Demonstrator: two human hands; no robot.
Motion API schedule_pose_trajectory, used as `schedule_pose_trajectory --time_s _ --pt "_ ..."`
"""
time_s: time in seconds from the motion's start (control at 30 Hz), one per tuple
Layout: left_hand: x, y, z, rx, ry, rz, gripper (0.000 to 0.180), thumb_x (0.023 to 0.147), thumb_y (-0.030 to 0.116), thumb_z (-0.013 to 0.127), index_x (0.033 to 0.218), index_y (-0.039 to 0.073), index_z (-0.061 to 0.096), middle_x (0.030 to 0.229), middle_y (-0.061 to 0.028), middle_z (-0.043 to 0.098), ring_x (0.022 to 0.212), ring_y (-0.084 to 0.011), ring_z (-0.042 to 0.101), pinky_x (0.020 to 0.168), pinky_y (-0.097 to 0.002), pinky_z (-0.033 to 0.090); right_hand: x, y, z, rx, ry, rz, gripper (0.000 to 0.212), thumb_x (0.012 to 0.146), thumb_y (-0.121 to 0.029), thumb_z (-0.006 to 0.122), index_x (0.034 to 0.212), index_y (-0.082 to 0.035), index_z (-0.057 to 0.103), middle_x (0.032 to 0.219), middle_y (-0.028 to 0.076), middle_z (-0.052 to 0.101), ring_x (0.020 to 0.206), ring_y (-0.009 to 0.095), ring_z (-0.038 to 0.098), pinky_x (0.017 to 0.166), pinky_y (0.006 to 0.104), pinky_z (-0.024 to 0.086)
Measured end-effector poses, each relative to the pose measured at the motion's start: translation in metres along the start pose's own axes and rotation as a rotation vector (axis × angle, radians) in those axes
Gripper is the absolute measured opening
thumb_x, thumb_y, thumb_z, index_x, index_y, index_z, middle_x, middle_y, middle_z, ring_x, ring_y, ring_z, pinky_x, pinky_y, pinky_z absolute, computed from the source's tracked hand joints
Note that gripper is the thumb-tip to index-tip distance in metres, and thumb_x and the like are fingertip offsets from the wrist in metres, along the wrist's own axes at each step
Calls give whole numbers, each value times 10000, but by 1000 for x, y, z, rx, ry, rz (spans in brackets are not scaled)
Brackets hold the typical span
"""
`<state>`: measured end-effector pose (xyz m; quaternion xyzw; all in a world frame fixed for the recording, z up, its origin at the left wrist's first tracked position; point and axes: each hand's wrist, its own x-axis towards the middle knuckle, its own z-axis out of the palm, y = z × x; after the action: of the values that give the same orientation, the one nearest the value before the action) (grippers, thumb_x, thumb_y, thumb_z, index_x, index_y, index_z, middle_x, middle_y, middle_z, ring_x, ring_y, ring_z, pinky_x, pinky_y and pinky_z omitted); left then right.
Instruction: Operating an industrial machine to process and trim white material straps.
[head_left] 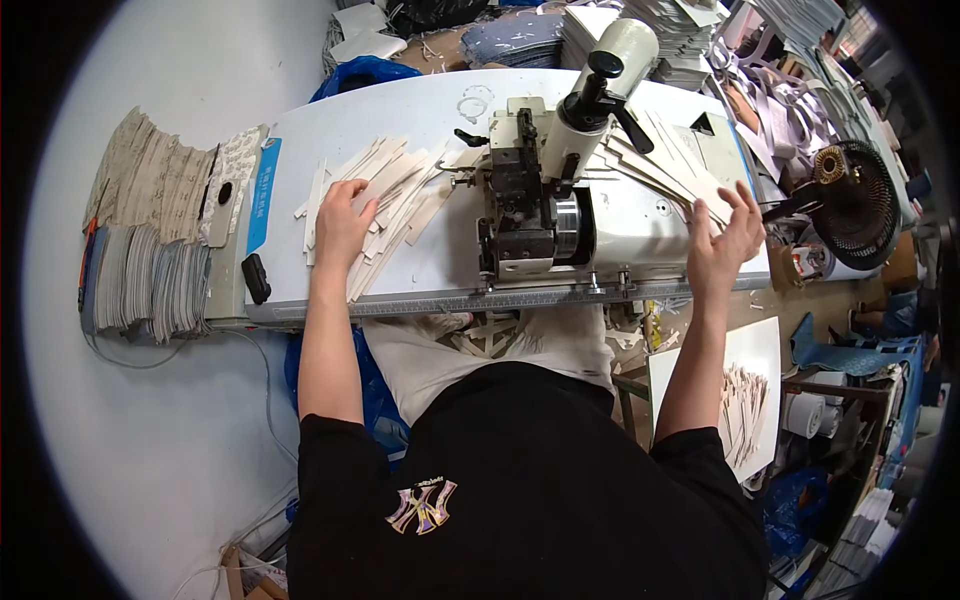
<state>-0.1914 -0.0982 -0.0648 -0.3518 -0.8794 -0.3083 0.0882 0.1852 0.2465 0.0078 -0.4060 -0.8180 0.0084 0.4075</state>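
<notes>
A pile of thin cream strips lies fanned out on the white table left of the machine. My left hand rests at the pile's left side, thumb and fingers apart and bent over the strips. A sewing machine with a dark metal head and a pale body stands in the middle of the table. To its right lies another batch of cream strips. My right hand is raised beside their near end, fingers spread; no strip is visibly gripped, though the palm side is partly hidden.
Stacks of grey and beige pieces stand at the table's left end. A small black fan is at the right. Below my right arm, a white board carries more strips. Stacked sheets lie behind the table.
</notes>
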Motion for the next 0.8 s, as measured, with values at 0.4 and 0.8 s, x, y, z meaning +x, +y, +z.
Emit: schedule_pose_trajectory --time_s 0.4,0.8 --pt "-5 136 -32 -292 -348 278 310 857 154 855 1097 39 694 1034 -100 672 928 -251 679 837 -346 565 -27 -84 30 481 -431 -203 218 979 -196 724 1152 -65 714 1386 103 645 1307 331 513 1162 458 362" --pt "2 170 17 -236 -279 399 301 852 235 886 1076 60 787 1040 -75 694 866 -247 693 750 -374 576 2 -40 11 234 -345 -128 135 979 -163 652 993 -36 696 1211 76 686 1178 295 548 1066 426 413"
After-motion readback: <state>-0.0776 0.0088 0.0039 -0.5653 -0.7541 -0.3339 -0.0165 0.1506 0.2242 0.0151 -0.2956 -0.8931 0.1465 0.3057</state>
